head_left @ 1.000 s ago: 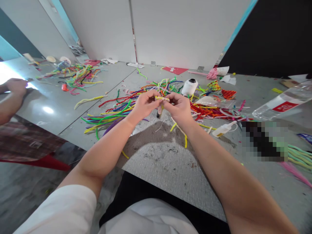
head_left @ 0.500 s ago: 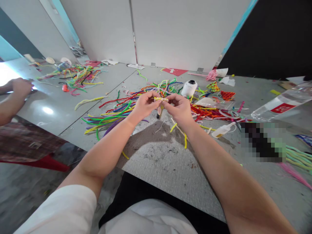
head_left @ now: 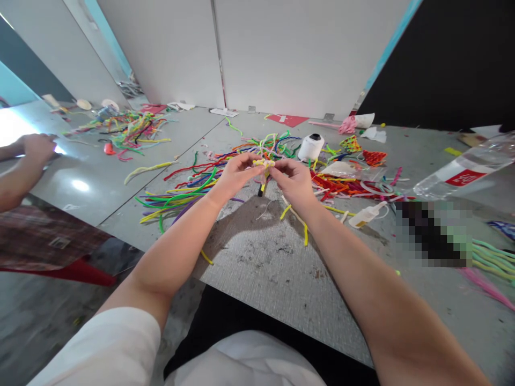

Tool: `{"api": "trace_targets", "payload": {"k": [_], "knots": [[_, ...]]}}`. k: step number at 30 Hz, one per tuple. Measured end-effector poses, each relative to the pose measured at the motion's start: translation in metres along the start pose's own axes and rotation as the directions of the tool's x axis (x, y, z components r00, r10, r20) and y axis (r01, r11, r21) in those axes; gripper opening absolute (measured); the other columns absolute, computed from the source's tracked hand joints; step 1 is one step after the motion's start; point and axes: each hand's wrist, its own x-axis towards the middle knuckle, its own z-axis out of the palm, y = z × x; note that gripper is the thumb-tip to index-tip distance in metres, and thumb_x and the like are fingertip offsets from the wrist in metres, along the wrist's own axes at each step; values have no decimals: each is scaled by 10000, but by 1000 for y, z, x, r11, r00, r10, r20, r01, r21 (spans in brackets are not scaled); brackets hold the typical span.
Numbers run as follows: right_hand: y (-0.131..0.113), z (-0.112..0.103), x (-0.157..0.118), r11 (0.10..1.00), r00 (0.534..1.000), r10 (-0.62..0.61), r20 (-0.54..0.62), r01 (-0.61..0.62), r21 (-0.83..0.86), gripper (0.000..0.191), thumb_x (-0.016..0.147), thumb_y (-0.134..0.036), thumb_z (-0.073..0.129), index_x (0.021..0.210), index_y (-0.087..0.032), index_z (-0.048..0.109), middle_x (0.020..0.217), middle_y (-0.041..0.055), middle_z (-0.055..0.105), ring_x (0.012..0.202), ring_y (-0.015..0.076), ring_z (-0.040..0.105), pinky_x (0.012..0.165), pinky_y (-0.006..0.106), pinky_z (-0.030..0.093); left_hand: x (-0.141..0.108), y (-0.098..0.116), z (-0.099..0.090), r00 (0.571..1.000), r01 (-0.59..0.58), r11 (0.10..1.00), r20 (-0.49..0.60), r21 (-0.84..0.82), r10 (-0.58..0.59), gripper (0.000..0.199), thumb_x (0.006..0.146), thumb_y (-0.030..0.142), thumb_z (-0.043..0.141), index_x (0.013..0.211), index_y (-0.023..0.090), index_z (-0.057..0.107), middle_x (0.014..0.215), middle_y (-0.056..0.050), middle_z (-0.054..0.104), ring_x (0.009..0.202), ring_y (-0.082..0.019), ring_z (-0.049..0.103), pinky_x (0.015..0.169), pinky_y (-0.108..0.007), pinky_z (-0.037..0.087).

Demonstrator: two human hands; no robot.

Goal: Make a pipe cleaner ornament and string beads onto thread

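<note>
Between my two hands is a small yellow and white twisted piece (head_left: 263,163), raised over the table. My left hand (head_left: 240,174) pinches its left end, and my right hand (head_left: 293,179) pinches its right end. Just below the fingertips a small stick with a black end (head_left: 260,191) shows; whether it touches the piece is unclear. Colourful fuzzy stems (head_left: 181,201) lie in a pile behind and left of my hands, with red ones (head_left: 340,186) to the right. A white thread spool (head_left: 311,147) stands behind my right hand.
A glue bottle (head_left: 367,215) lies right of my right forearm, near a large clear plastic bottle (head_left: 462,174). At the far left, another person's hand (head_left: 37,150) rests over the table (head_left: 257,257). More stems (head_left: 134,126) are heaped at the back left. A grey partition (head_left: 306,53) stands behind.
My right hand's fingers have shifted slightly around the yellow and white piece. The view has moved a little. The other person's hand at the left stays nearly in place.
</note>
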Motion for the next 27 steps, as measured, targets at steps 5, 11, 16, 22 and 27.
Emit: {"api": "trace_targets", "payload": {"k": [5, 11, 16, 22, 27], "knots": [[3, 1, -1, 998, 999, -51, 14, 50, 40, 278, 837, -453, 846, 951, -222, 743, 797, 7, 695, 697, 141, 574, 619, 295, 466, -2, -2, 0, 1000, -21, 999, 8, 38, 20, 397, 718, 401, 987, 972, 182, 774, 943, -23, 767, 804, -131, 683, 775, -279, 545], [10, 3, 0, 998, 998, -71, 1, 71, 0, 303, 869, -505, 841, 943, -253, 691, 860, 20, 698, 764, 160, 605, 631, 297, 500, -2, -5, -2, 987, -158, 977, 3, 141, 159, 359, 727, 399, 980, 939, 192, 775, 1006, -41, 741, 953, -170, 694, 839, -295, 544], [13, 1, 2, 996, 996, -86, -19, 86, -4, 290, 894, -497, 819, 938, -262, 655, 855, 10, 660, 756, 157, 610, 639, 304, 526, -3, -4, -4, 976, -217, 956, 14, 197, 219, 386, 764, 481, 974, 954, 204, 785, 1021, -51, 730, 955, -170, 680, 832, -299, 528], [15, 0, 2, 998, 998, -54, -14, 53, -39, 249, 907, -447, 808, 958, -261, 651, 869, 14, 661, 766, 154, 610, 619, 289, 518, -2, -4, -6, 960, -280, 923, 49, 263, 277, 399, 826, 568, 919, 925, 208, 779, 988, -51, 725, 845, -146, 637, 761, -295, 493], [18, 2, 0, 999, 999, -47, -5, 47, -21, 227, 897, -417, 786, 1029, -260, 687, 867, 12, 663, 665, 141, 579, 508, 279, 458, -2, -1, -6, 907, -421, 841, 143, 341, 396, 286, 939, 495, 835, 942, 217, 770, 930, -46, 709, 827, -152, 637, 750, -302, 496]]}}
